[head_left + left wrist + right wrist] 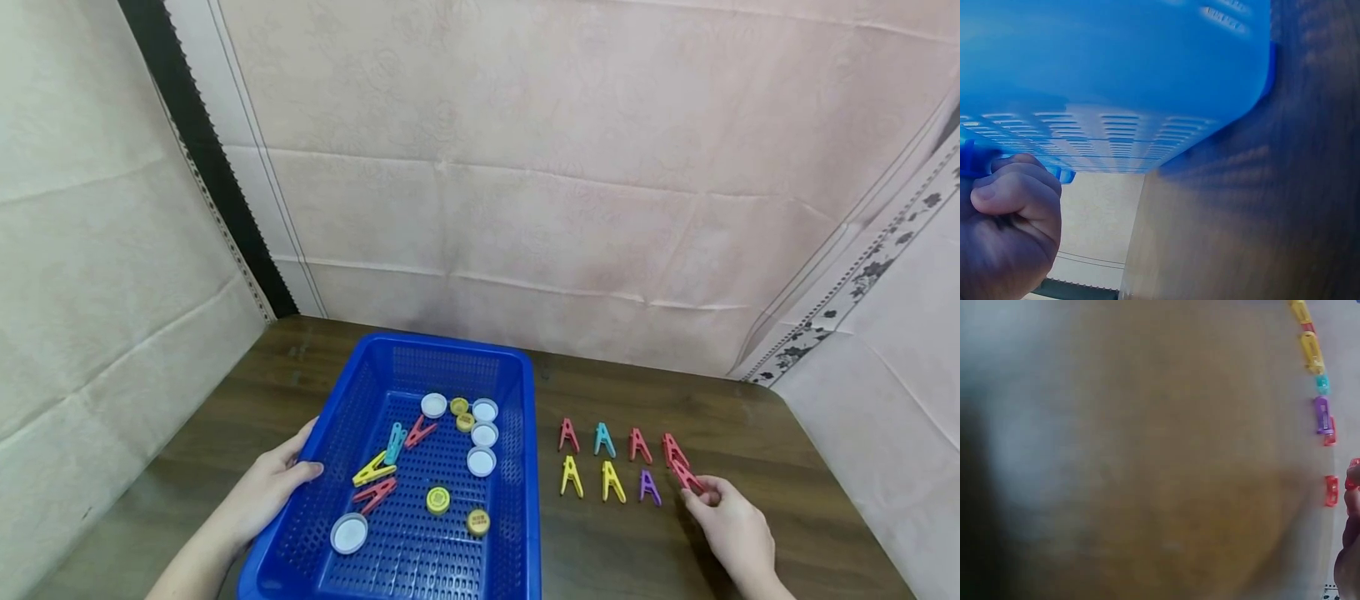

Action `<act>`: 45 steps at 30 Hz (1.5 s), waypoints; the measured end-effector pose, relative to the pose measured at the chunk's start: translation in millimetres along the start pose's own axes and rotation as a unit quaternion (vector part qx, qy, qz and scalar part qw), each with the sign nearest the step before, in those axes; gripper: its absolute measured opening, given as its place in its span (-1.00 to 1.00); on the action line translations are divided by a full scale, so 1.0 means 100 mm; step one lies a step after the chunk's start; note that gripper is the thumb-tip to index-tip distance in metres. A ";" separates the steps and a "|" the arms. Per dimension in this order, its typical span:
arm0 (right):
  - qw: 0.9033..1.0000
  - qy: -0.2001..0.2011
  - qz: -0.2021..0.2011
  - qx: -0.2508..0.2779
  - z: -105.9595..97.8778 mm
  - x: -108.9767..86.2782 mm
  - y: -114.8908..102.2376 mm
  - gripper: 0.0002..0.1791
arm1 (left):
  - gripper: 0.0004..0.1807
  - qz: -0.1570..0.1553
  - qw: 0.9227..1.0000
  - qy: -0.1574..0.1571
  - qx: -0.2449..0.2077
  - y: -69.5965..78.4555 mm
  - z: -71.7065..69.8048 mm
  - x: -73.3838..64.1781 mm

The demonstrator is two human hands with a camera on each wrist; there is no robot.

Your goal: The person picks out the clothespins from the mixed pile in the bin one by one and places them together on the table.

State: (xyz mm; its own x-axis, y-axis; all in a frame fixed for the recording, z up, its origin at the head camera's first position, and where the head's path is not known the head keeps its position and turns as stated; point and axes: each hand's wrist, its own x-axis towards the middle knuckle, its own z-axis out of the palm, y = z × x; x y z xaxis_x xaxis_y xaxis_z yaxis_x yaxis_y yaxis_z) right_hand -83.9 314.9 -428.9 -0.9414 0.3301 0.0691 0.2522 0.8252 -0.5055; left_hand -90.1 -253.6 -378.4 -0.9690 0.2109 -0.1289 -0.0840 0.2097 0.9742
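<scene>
My left hand (272, 485) grips the left rim of a blue perforated plastic basket (534, 483); in the left wrist view its fingers (1019, 190) curl at the rim. At the right, my right hand (737, 532) pinches a red clothespin (686, 476) between thumb and fingers, just in front of another red clothespin (674, 448). To their left on the table stand two rows of clothespins: red (567, 434), blue (603, 439) and red (639, 446) behind, yellow (571, 477), yellow (612, 482) and purple (649, 487) in front.
Inside the basket lie white caps (348, 533), yellow and gold caps (437, 500), and several clothespins, among them a yellow one (372, 471) and a blue one (395, 443). Cloth-covered walls (487, 225) border the brown wooden table (600, 558) at the back and sides.
</scene>
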 end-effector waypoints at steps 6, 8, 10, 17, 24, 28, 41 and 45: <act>0.999 -0.021 0.029 -0.021 0.05 -0.02 0.06 -0.48 | -0.28 -0.004 1.000 0.003 -0.007 0.00 0.00 -0.01; 0.999 -0.021 0.032 -0.024 0.07 -0.02 0.07 -0.47 | -0.28 -0.003 1.000 0.001 -0.011 -0.01 0.00 -0.02; 0.999 -0.021 0.037 -0.026 0.08 -0.02 0.09 -0.46 | -0.28 -0.002 1.000 -0.001 -0.016 -0.01 -0.01 -0.03; 0.999 -0.021 0.046 -0.022 0.09 -0.04 0.08 -0.35 | -0.28 -0.002 1.000 -0.001 -0.026 -0.01 -0.01 -0.04; 0.998 -0.010 0.063 -0.018 0.14 -0.03 0.09 -0.21 | -0.28 0.001 1.000 0.000 -0.024 -0.01 -0.01 -0.04; 0.998 -0.008 0.064 -0.017 0.16 -0.02 0.09 -0.19 | -0.29 0.002 1.000 0.004 -0.017 -0.01 0.00 -0.04; 0.996 0.045 0.071 -0.004 0.12 -0.03 0.01 -0.11 | -0.30 0.006 1.000 0.002 -0.010 0.01 0.02 -0.02; 0.994 0.104 0.037 0.006 0.09 -0.01 -0.13 -0.28 | -0.30 0.008 1.000 0.008 0.000 0.01 0.02 -0.01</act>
State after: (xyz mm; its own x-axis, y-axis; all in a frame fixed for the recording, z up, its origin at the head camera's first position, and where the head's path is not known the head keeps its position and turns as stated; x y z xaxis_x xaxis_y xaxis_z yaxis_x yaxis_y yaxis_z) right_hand -88.1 299.3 -430.0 -0.8536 0.4778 0.2076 0.3147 0.7905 -0.5254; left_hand -88.6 -251.2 -377.3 -0.9737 0.1996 -0.1096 -0.0676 0.2063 0.9762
